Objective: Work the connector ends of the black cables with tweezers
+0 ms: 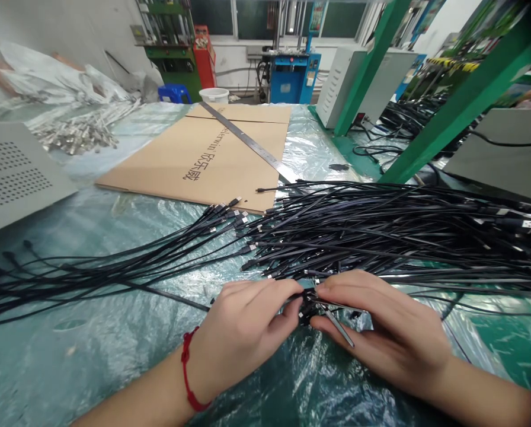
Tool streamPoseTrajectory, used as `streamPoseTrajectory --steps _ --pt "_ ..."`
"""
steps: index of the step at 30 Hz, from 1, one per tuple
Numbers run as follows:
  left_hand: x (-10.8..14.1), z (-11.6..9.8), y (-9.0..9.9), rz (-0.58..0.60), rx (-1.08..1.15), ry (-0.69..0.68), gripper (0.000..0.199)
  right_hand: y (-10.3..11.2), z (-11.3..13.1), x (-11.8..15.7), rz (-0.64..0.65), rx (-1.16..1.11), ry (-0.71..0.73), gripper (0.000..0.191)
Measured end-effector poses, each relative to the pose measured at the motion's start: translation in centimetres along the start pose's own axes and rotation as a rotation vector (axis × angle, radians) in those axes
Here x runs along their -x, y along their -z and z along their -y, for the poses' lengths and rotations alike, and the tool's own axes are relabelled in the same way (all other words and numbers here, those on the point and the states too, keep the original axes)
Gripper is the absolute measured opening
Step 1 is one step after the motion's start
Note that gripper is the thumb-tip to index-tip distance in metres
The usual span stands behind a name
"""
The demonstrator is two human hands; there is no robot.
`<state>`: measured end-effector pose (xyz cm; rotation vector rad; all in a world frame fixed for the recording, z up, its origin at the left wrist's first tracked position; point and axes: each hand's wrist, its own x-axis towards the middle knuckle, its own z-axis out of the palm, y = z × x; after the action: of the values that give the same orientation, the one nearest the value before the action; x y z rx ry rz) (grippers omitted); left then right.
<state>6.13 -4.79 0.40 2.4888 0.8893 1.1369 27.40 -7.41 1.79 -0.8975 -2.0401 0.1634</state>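
My left hand (252,326), with a red cord bracelet (186,367) at the wrist, is closed in a pinch on the end of a black cable (296,296). My right hand (381,323) faces it, almost touching. Between its thumb and fingers is a slim metal tool with two arms (339,327), tweezer-like, the arms spreading toward the palm. The tool meets the cable end between both hands; fingers partly hide that contact. A thick pile of black cables (358,228) with plugs lies just beyond my hands.
More black USB cables (114,267) spread to the left. Behind lie a flat cardboard sheet (194,157) and a steel ruler (243,136). A perforated grey box (16,172) stands left; a green metal post (461,95) slants at the right. Plastic film (127,362) covers the table.
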Motion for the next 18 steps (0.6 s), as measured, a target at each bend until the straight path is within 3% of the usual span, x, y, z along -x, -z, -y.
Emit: streamPoseTrajectory --steps 18 --pt "0.03 -0.06 -0.22 0.03 0.007 -0.008 0.014 0.06 0.12 -0.12 0.019 -0.01 -0.007 0.028"
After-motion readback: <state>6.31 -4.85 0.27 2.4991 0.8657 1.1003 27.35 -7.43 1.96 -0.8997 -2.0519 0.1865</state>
